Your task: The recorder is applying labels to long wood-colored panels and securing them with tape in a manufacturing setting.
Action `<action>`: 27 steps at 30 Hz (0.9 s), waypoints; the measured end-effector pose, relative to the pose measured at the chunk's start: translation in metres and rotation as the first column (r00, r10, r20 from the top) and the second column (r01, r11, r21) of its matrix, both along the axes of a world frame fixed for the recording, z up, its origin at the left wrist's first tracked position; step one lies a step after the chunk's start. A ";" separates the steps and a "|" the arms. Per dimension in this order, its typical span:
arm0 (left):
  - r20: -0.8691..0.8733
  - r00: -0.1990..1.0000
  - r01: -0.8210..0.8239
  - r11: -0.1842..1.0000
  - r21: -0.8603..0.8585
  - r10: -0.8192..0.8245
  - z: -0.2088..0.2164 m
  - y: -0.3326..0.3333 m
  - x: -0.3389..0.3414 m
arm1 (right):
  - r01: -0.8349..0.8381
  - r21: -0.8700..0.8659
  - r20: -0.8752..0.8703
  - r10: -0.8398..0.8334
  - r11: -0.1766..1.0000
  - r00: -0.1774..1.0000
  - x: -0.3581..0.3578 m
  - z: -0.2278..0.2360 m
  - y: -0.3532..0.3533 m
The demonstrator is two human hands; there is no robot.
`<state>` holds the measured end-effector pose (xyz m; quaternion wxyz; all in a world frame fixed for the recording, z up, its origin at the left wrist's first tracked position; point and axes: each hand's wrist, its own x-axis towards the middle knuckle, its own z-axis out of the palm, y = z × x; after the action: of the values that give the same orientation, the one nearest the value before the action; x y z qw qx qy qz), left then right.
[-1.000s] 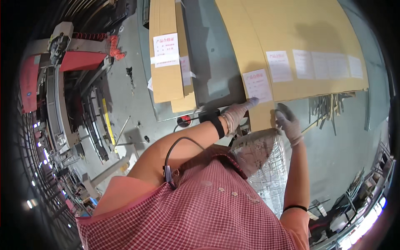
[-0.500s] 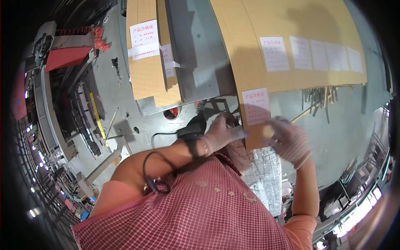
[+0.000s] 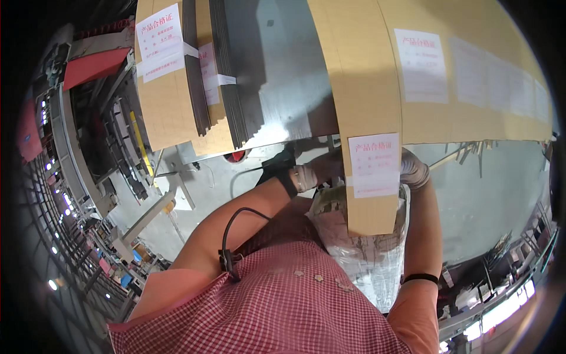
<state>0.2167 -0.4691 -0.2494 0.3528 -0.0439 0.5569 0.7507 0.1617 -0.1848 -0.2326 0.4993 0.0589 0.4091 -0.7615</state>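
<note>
At the left, a bundle of cardboard sheets [image 3: 171, 88] with a white label rests flat on the grey worktop [image 3: 283, 76], a stack of dark sheets [image 3: 227, 76] lying against its right edge; this bundle appears already set down and strapped. Moving right, the left hand [image 3: 315, 174], gloved and wearing a dark wrist strap, reaches under the near end of a long cardboard strip bundle [image 3: 365, 118] that overhangs the worktop edge toward the person. Its fingers are curled at the bundle's left edge and appear to grip it. The right hand [image 3: 413, 171], also gloved, holds the bundle's right edge; its fingers are largely hidden behind the cardboard, so their closure cannot be determined. Judged from position, the bundle is partway lifted or drawn off, not yet clear. Below it, a clear plastic-wrapped bale [image 3: 365, 253] is partly concealed.
</note>
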 end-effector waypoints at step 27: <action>-0.415 0.819 0.022 0.745 -0.667 -0.396 0.149 -0.001 -0.034 | -0.113 0.970 -0.130 0.850 0.216 0.511 -0.028 0.233 -0.069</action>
<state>0.1829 -0.4698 -0.1004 0.2335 0.1147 0.8529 0.4526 0.1334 -0.2535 -0.0001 0.4355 -0.1092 0.8784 -0.1638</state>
